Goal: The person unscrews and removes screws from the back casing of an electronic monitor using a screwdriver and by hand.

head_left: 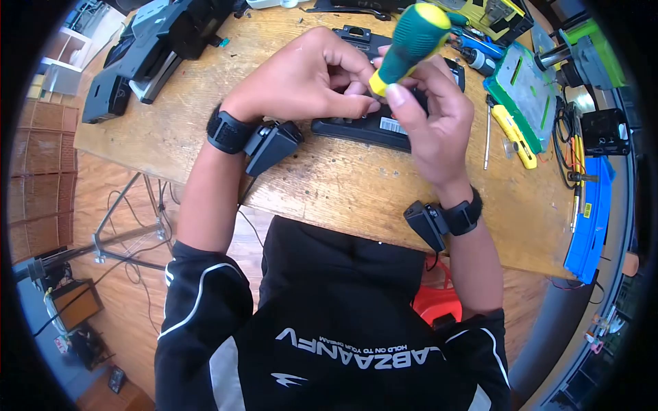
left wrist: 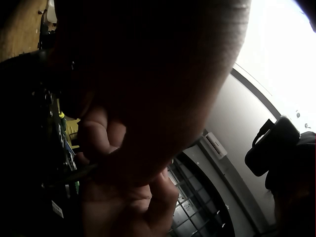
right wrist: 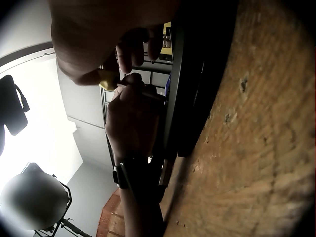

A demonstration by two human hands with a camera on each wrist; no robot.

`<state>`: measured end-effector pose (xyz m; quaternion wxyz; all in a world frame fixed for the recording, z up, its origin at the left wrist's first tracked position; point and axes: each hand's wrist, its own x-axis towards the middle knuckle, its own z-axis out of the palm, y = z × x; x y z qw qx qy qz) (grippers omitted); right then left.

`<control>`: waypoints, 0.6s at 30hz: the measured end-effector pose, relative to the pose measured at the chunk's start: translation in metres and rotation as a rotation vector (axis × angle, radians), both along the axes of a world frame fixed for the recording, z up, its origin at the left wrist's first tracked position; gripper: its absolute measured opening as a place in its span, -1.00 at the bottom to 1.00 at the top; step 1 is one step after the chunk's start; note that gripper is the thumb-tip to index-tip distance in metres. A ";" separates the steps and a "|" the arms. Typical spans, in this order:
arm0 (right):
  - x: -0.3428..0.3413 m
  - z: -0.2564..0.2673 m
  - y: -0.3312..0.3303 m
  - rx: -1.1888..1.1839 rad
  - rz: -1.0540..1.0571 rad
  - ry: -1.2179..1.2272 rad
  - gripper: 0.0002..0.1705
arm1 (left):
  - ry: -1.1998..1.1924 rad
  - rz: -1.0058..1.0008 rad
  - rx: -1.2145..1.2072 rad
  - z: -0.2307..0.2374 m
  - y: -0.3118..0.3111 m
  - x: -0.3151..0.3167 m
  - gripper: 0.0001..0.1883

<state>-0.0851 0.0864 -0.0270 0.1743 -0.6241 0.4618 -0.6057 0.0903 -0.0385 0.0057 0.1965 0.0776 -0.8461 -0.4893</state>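
My right hand grips a screwdriver with a green and yellow handle, its butt end tilted up. The thumb lies along the yellow collar near the shaft. Curled in from the other side, my left hand has thumb and fingers pinching around the thin shaft, as the right wrist view shows. Under both hands a flat black device lies on the wooden table, with a white barcode label on its near part. The screwdriver's tip is hidden behind the left fingers.
Black machines stand at the table's back left. On the right are a yellow utility knife, a thin metal rod, a green-edged case and a blue tray. Further tools lie beyond the device. The table's front edge is near my body.
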 end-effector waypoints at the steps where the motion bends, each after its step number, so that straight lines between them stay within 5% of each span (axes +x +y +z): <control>1: 0.000 0.000 0.001 0.003 0.002 0.010 -0.60 | 0.010 0.002 0.003 0.003 0.000 0.001 -0.72; 5: 0.004 -0.001 0.004 0.018 -0.062 0.003 -0.55 | -0.011 0.047 -0.102 0.008 0.003 0.003 -0.86; 8: 0.004 0.001 0.000 -0.015 -0.059 -0.018 -0.58 | 0.006 -0.019 -0.055 0.005 -0.002 0.001 -0.55; 10: 0.006 0.002 0.001 0.003 0.026 -0.161 -0.63 | -0.005 -0.050 -0.028 0.000 -0.004 0.001 -0.58; 18: 0.005 0.000 0.003 0.018 -0.060 -0.052 -0.60 | -0.044 -0.022 -0.043 0.003 -0.002 0.001 -0.69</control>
